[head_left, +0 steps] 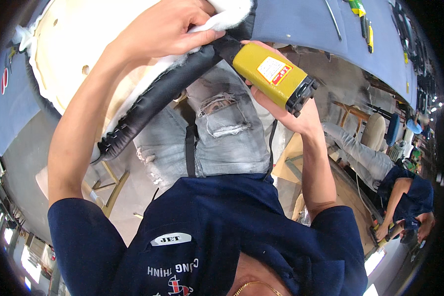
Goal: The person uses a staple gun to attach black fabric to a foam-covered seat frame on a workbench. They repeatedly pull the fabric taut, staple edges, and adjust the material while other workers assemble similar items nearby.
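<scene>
A yellow staple gun (259,63) with a black end cap is gripped in my right hand (288,108), its nose against the edge of an upholstered seat panel. My left hand (182,29) lies closed over the corner of that panel, its fingers curled into white wadding (230,15) and the thumb pointing toward the gun's nose. The panel has a pale board (84,54) with a few holes. Around its near edge wraps a black leather-like cover (167,84), with a row of staples along it. The gun's tip and the spot it touches are hidden.
Blue-grey cloth covers the bench (301,22). On it lie a thin metal rod (333,20), a yellow-handled cutter (370,39) and, at far left, red-handled scissors (5,80). At right, another person (404,192) bends over work beside a beige cushion (374,130).
</scene>
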A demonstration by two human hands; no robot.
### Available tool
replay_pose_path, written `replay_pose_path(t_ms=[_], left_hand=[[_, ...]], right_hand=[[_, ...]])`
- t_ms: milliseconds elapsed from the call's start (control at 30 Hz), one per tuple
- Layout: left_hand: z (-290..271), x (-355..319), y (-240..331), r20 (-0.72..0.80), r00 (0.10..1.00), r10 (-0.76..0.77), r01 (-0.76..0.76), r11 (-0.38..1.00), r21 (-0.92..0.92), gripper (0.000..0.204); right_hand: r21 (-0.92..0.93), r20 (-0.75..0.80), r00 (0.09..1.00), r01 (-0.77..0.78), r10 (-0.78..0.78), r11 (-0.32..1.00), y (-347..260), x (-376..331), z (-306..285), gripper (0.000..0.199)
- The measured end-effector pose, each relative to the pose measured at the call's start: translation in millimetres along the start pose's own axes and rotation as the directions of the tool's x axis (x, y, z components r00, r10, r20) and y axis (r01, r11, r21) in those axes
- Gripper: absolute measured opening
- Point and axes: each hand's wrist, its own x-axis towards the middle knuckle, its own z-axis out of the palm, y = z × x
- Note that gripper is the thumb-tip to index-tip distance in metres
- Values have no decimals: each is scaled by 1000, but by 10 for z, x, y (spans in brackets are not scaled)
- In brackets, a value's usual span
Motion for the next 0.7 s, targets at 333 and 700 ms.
replay_pose_path(t_ms=[333,700], left_hand=[[38,-40,149,-116,985,-130,158,950,270,27],[-3,21,73,-80,979,-189,198,971,131,39]], right_hand=[[-48,-13,986,167,-168,985,111,59,20,68],[28,-74,997,-33,35,999,87,-135,-117,65]])
